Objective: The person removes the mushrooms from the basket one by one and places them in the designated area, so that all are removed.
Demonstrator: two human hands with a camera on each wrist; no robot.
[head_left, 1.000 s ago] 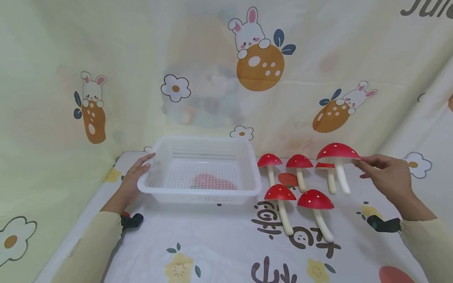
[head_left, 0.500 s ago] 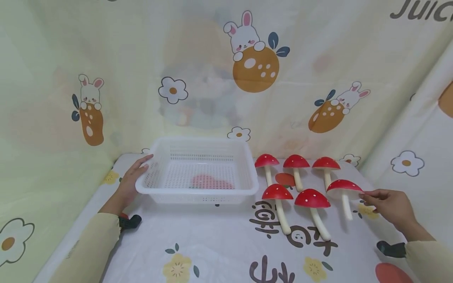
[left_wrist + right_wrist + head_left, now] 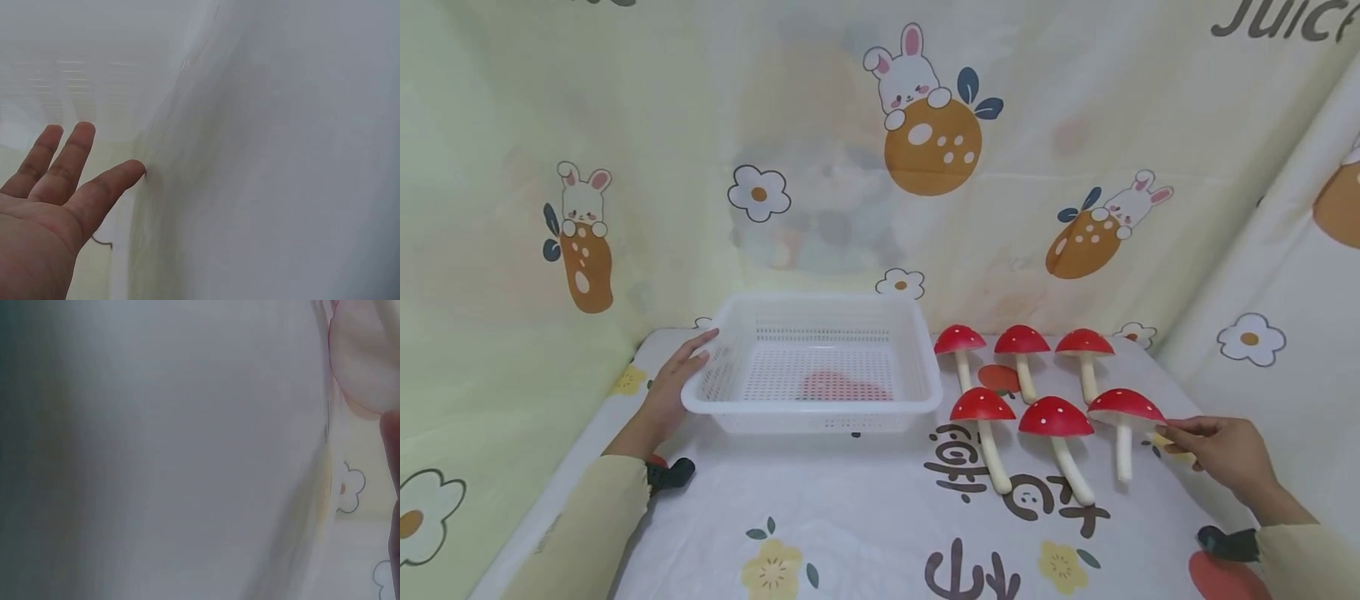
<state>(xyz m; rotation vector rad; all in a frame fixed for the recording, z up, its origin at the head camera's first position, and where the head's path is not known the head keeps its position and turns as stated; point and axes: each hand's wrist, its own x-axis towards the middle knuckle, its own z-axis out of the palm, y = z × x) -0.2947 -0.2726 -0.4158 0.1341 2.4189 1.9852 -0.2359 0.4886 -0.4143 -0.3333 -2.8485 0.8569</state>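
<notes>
My right hand (image 3: pixel 1228 454) pinches the cap edge of a red-capped toy mushroom (image 3: pixel 1126 407) with white dots and a pale stem, at the right end of the front row. In the right wrist view the pale underside of its cap (image 3: pixel 365 359) shows at the upper right, with a fingertip at its edge. My left hand (image 3: pixel 673 387) rests against the left side of a white perforated plastic basket (image 3: pixel 812 408), fingers extended. The left wrist view shows that hand (image 3: pixel 62 187) with its fingers spread beside the basket's slotted wall (image 3: pixel 69 81).
Two more mushrooms, a middle one (image 3: pixel 1057 417) and a left one (image 3: pixel 982 406), lie in the front row. Behind them three others, such as the mushroom (image 3: pixel 1021 340), form a back row. A patterned cloth (image 3: pixel 850 517) covers the table; printed curtains (image 3: pixel 820 125) hang behind.
My right hand has brought its mushroom down and toward me, from over the back-row one to the front row's right end. My left hand stays at the basket; the head view has shifted slightly.
</notes>
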